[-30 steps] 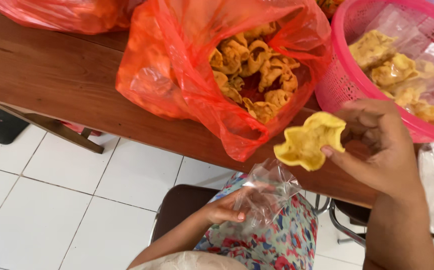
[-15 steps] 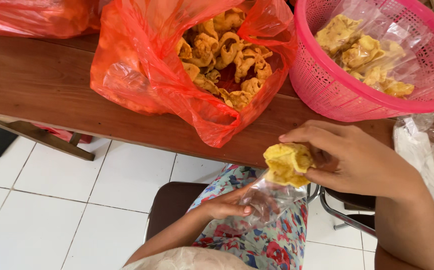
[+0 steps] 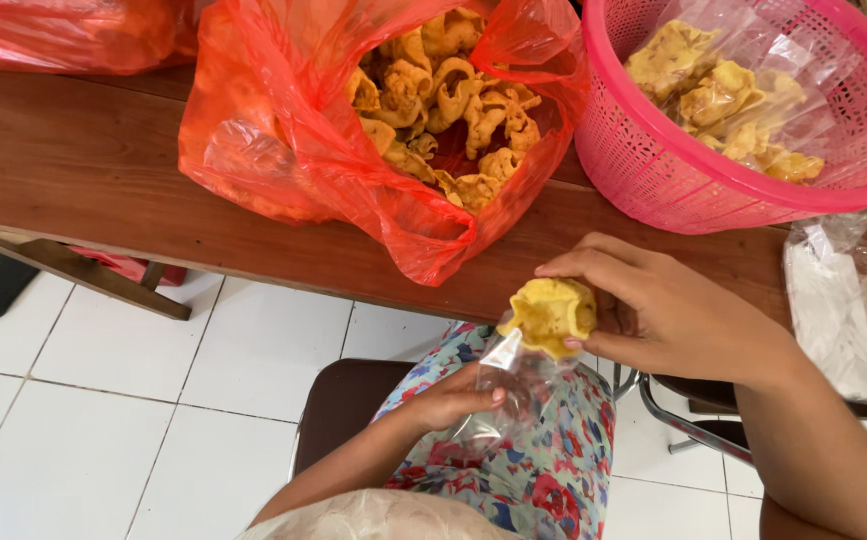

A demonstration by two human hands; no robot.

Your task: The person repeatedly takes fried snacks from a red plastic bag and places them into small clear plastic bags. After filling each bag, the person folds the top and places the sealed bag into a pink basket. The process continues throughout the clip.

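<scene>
My right hand [image 3: 659, 310] pinches a yellow, cup-shaped fried cracker [image 3: 549, 315] just above the mouth of a small clear plastic bag [image 3: 509, 385]. My left hand [image 3: 449, 405] holds that bag from below, over my lap in floral cloth [image 3: 554, 470]. An open red plastic bag [image 3: 284, 150] full of the same curled crackers [image 3: 444, 100] lies on the brown wooden table [image 3: 84, 170] in front of me.
A pink plastic basket [image 3: 714, 190] at the right holds clear packs of crackers. A pile of clear plastic bags [image 3: 839, 300] lies on the table's right end. Another red bag [image 3: 64, 35] sits at the far left. White tiled floor [image 3: 104, 440] and a brown stool [image 3: 344, 400] are below.
My right hand has brought the cracker down and left, from beside the basket to the mouth of the clear bag. The left hand keeps its hold on the bag.
</scene>
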